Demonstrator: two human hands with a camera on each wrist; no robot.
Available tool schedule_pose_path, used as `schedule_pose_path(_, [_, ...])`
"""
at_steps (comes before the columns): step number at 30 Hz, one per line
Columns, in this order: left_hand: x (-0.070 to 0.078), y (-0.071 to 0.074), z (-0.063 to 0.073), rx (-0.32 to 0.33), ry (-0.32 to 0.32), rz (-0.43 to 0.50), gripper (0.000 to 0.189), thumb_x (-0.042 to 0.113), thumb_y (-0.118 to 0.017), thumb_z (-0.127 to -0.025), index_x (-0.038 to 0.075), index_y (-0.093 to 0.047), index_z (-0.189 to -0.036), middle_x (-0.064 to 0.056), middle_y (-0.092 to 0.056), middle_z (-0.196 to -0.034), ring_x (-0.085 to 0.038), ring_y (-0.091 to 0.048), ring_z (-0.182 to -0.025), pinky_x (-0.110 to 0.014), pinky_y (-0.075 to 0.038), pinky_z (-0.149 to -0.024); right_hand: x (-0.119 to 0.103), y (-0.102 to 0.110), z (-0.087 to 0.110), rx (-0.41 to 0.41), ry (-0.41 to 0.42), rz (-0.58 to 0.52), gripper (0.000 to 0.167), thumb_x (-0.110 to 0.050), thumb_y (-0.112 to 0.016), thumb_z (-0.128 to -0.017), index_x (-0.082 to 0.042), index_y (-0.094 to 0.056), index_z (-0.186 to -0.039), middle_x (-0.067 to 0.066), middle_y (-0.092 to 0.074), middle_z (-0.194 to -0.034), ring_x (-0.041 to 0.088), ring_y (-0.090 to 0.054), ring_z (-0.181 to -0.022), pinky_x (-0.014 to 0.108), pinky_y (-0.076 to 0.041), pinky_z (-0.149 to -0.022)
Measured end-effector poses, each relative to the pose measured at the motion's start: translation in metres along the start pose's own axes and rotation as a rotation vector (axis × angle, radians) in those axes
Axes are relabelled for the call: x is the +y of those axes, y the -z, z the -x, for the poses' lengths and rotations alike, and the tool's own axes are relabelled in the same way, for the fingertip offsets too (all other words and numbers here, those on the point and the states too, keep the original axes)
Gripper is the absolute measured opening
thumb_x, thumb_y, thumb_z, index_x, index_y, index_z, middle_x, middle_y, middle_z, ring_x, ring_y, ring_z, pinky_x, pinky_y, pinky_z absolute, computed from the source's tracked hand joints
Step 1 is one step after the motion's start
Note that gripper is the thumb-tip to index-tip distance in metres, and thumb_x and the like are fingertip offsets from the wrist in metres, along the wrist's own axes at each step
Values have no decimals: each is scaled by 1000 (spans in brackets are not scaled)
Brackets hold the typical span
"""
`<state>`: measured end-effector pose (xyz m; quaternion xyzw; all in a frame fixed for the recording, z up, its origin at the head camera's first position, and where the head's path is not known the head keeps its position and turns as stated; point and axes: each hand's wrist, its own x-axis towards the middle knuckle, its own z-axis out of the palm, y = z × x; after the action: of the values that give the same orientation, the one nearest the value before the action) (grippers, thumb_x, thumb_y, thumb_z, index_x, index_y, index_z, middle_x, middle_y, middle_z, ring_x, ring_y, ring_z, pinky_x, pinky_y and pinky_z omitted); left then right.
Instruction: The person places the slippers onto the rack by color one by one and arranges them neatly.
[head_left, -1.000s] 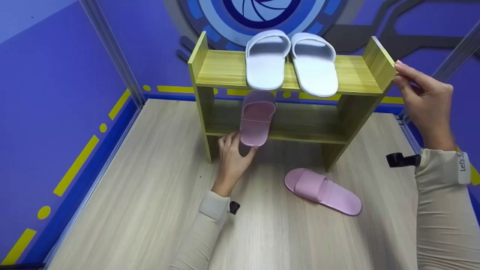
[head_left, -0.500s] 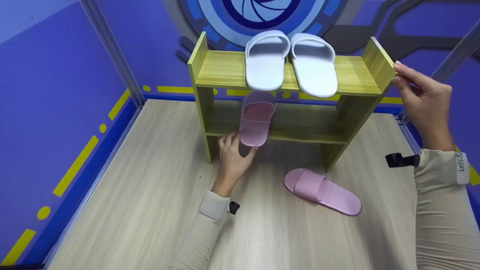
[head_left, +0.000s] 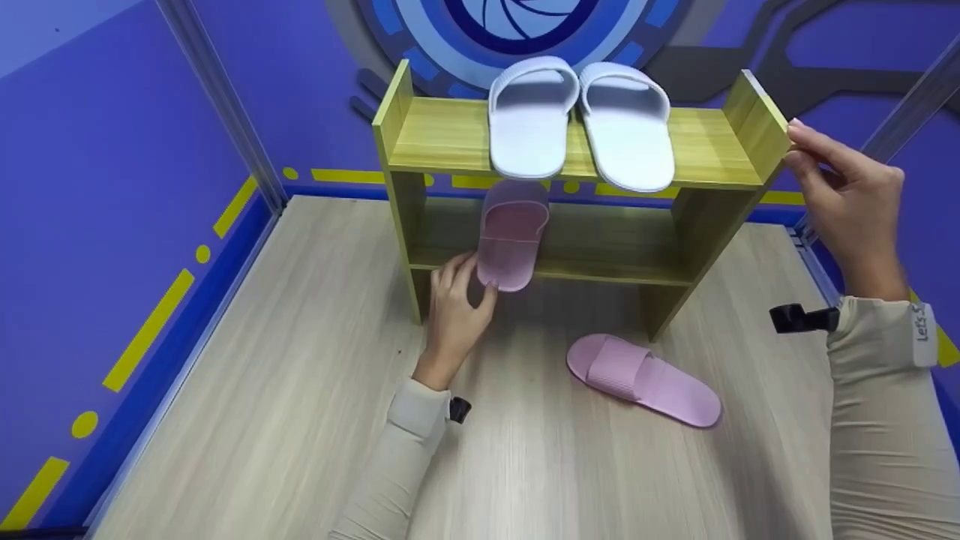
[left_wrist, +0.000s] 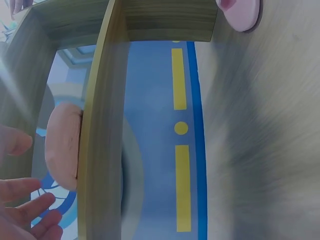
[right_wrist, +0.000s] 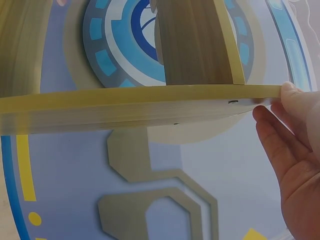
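A pink slide slipper (head_left: 508, 262) lies on the middle shelf of a wooden shoe rack (head_left: 442, 135), its heel reaching over the front edge. Close at the heel's lower left is my left hand (head_left: 454, 319); in the left wrist view its fingers (left_wrist: 40, 207) are spread apart from the slipper (left_wrist: 62, 145), with nothing between them. My right hand (head_left: 855, 206) holds the upper front corner of the rack's right side panel (right_wrist: 150, 107) by the fingertips. Two white slippers (head_left: 529, 139) sit side by side on the top shelf, heels forward.
A second pink slipper (head_left: 679, 390) lies on the wood-grain surface (head_left: 300, 420) in front of the rack, turned sideways. Blue patterned walls (head_left: 97, 187) stand behind and at both sides.
My left hand has come off the pink slipper's heel and shifted slightly left and down. The slipper stays on the shelf, and my right hand keeps its place on the rack.
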<state>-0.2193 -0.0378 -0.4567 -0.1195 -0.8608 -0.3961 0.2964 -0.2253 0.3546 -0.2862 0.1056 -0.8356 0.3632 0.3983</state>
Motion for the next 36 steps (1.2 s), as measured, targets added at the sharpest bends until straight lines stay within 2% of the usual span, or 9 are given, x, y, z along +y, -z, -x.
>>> schedule_pose_path(5, [-1, 7, -8, 35, -36, 37, 40, 18, -68, -88, 0, -62, -123, -14, -61, -124, -31, -54, -115, -44, -46, -99, 0, 1, 0, 6, 35, -30, 29, -8, -67, -88, -12, -70, -116, 6, -66, -122, -7, -62, -104, 5, -48, -80])
schedule_pose_path(10, [-3, 19, -18, 93, -109, 57, 36, 15, -67, -88, -1, -64, -121, -14, -64, -119, -28, -57, -111, -42, -48, -96, -1, 1, 1, 13, -6, -73, 28, -6, -68, -87, -11, -70, -115, 5, -67, -122, -5, -63, -105, 5, -48, -81])
schedule_pose_path(17, [-3, 41, -37, 213, -229, 83, 32, 10, -65, -89, -2, -65, -119, -15, -65, -116, -29, -58, -107, -39, -50, -95, -3, 1, 2, 13, -22, -68, 29, -7, -68, -88, -12, -70, -116, 4, -66, -123, -6, -63, -105, 5, -47, -81])
schedule_pose_path(21, [-4, 53, -47, 277, -264, 92, 31, 9, -64, -89, -1, -65, -119, -15, -65, -116, -29, -58, -108, -38, -49, -97, -2, 0, 2, 20, -9, -66, 29, -7, -68, -87, -12, -70, -116, 4, -67, -122, -6, -63, -104, 5, -48, -80])
schedule_pose_path(31, [-3, 79, -71, 402, -307, 89, 36, 7, -64, -89, -3, -62, -122, -18, -59, -126, -29, -52, -120, -37, -40, -108, -4, 0, 2, 19, -32, -106, 30, -6, -68, -87, -11, -70, -116, 4, -66, -123, -4, -64, -105, 5, -48, -80])
schedule_pose_path(36, [-2, 92, -82, 397, -255, 103, 43, 10, -60, -91, -3, -54, -131, -18, -51, -138, -25, -45, -131, -33, -34, -114, -2, 0, 4, 8, -32, -84, 32, -6, -67, -88, -14, -68, -119, 3, -66, -124, -7, -63, -99, 4, -47, -80])
